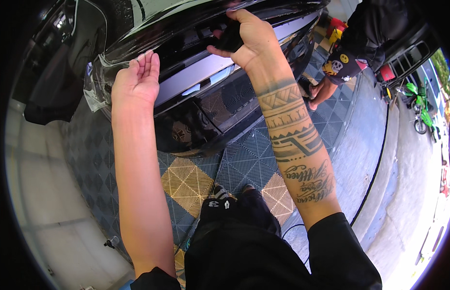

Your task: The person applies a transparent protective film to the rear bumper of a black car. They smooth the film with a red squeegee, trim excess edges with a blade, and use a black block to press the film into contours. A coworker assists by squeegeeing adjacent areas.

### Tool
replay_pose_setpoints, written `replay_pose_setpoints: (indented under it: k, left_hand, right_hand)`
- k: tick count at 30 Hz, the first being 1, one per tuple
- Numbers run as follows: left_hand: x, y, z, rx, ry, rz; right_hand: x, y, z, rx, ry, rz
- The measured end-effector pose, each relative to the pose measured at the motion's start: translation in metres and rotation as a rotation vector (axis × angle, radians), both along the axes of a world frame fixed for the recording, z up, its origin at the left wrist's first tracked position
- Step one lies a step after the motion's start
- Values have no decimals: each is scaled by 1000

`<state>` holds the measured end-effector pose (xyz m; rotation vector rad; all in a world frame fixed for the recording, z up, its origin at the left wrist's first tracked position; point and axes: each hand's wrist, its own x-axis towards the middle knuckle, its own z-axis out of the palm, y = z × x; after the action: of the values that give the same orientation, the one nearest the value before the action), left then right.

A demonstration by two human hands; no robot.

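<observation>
In front of me is the rear of a glossy black car (186, 133), with a silver strip (179, 83) across it. A crumpled clear film (93, 89) hangs at the car's left corner, its edge running to my left hand (136, 82). That hand is palm up, its fingers bent and close together, apparently pinching the film. My right hand (256, 41) is farther right against the dark bodywork, thumb and fingers spread apart. The dark patch between them looks like the car's surface; any film there cannot be made out.
Grey and tan floor tiles (186, 181) lie underfoot. Another person in patterned shorts (345, 65) stands at the car's right end. A cable (292, 227) runs by my legs. Beyond the concrete strip (375, 140) stands a green motorbike (420, 108).
</observation>
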<state>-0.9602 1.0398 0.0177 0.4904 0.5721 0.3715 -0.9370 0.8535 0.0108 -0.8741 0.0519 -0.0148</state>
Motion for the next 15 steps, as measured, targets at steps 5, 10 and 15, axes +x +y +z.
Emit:
replay_pose_setpoints:
  k: [5, 10, 15]
  left_hand:
    - [0, -23, -4, 1, -30, 80]
    - [-1, -55, 7, 84, -54, -66]
    - [-2, -97, 4, 139, -120, -234]
  right_hand:
    - [2, 2, 3, 17, 25, 0]
    - [7, -1, 5, 25, 19, 52]
    - [22, -7, -4, 132, 55, 167]
